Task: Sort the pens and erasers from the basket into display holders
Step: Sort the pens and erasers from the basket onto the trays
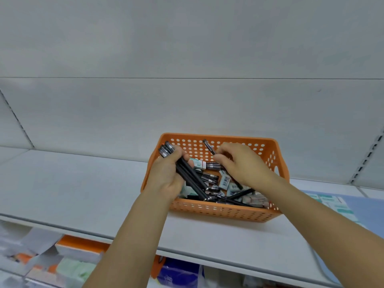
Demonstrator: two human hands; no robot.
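Basket: an orange plastic basket (218, 213) with round holes in its walls stands on a pale grey shelf (72, 190), right of the shelf's middle, its long side facing the person.
Contents: loose black pens (209, 177) and small wrapped erasers (225, 181) lie mixed on the basket floor, the pens crossing each other at different angles.
Left hand: the left hand (166, 177) is over the left part of the basket, fingers (179, 151) curled tight around a bundle of black pens (189, 173); the bundle slants from upper left, where the capped ends stick out above the hand, down to the lower right, where the ends reach among the loose pens.
Right hand: the right hand (243, 165) is over the middle of the basket, fingers pinched together on a single black pen (209, 147) that points up and to the left, its end seen against the far wall.
Eraser by the hands: a white and green eraser (198, 163) lies between the two hands, just beside the left thumb.
Right of the basket: a light blue sheet (369, 208) and a flat printed pack in white and green (336, 204) lie on the shelf.
Lower shelf: blurred boxes and packets in orange, white, green and blue (79, 256) show below the shelf edge.
Behind: a plain grey back panel (187, 104) with a slotted upright (367, 156) at the right.
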